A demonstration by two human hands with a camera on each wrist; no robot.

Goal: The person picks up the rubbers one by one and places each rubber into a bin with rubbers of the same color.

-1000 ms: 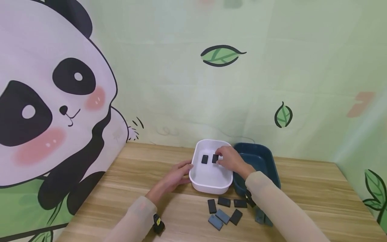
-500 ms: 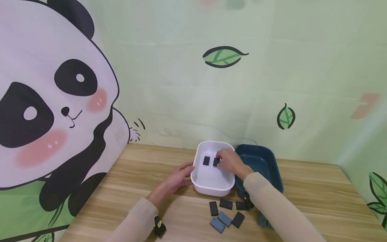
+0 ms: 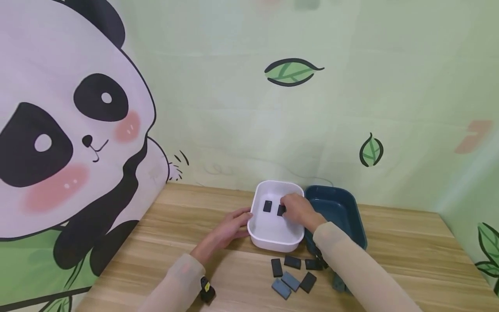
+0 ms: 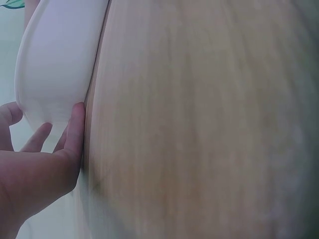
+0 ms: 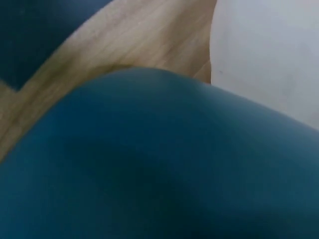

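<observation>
My right hand (image 3: 300, 210) reaches into the white basin (image 3: 274, 245) and pinches a small black rectangular block (image 3: 280, 211) low over its floor. Beside it in the basin lies a second black block (image 3: 267, 206). The left hand (image 3: 228, 228) rests against the basin's left side. In the left wrist view its fingers (image 4: 75, 130) lie nearly straight along the white wall, with the thumb close to the rim. The right wrist view is filled mostly by the dark blue basin (image 5: 149, 119); the right hand is hidden there.
The dark blue basin stands directly right of the white one, partly under the right forearm. Several black blocks (image 3: 277, 268) and blue-grey blocks (image 3: 281, 288) lie on the wooden table (image 3: 234, 286) in front. More lie partly behind the right sleeve.
The right hand and its black block have shifted slightly toward the near side of the white basin. The left hand stays at the basin's side. The head view has shifted a little.
</observation>
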